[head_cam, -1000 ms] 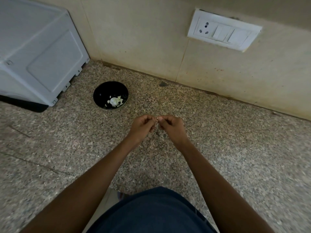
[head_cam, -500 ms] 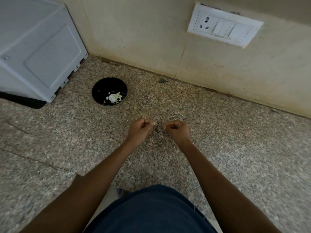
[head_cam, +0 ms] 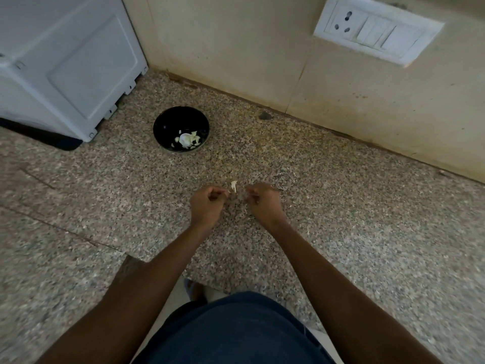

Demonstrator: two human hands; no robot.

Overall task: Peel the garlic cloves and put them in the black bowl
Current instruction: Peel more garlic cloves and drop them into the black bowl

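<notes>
My curled left hand (head_cam: 207,203) and right hand (head_cam: 263,202) hide whatever my fingertips pinch. The white scrap (head_cam: 233,186) between them is too small to name. The white appliance (head_cam: 65,61) is cut off at the left edge.

Black bowl (head_cam: 181,119): round, glossy, upright on the speckled counter, near the wall. In it I saw a pale garlic clove (head_cam: 185,138) with a few whitish bits around it. A small white scrap of garlic skin (head_cam: 233,185) lay well apart from the bowl, nearer me.
</notes>
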